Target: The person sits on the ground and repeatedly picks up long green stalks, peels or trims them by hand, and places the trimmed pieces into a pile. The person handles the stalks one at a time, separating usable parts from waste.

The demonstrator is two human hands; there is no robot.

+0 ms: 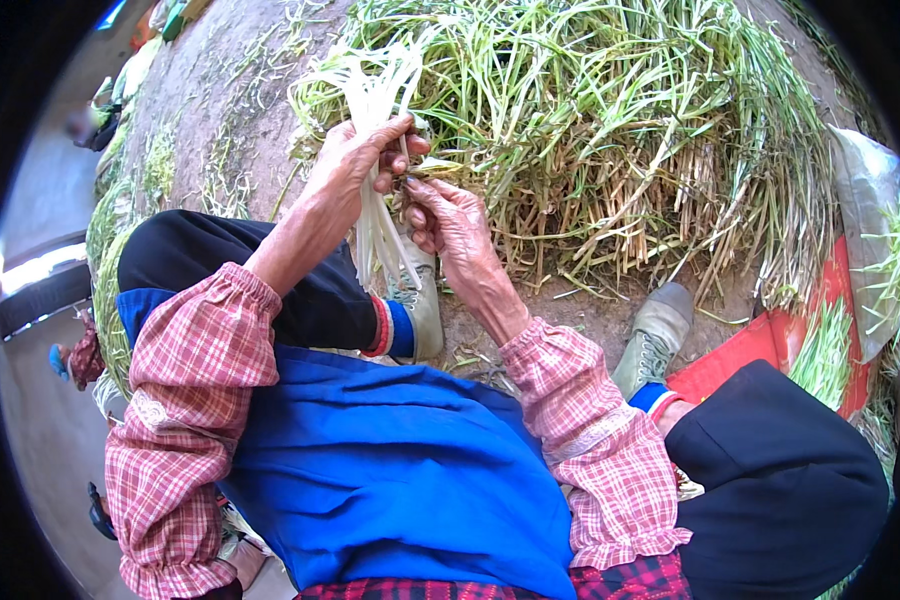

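Note:
A bundle of long white and pale green plant stalks (379,225) hangs from my left hand (367,157), which is closed around its middle. The pale tops fan out above the fingers, and the stalk ends dangle over one shoe. Close on the right, my right hand (450,225) has thumb and fingers pinched together at a small yellowish leafy piece (431,166) between the two hands; how firmly each hand has hold of it is hard to tell. Just beyond the hands lies a large heap of green leafy stalks (607,112), with brownish ends facing me.
My canvas shoes (420,307) rest on the dirt ground on either side. A red sheet (742,352) with cut greens (825,352) and a whitish plastic sack (866,225) are at the right. Plant scraps (229,165) litter the ground at left; more greens and other people's parts show at the far left.

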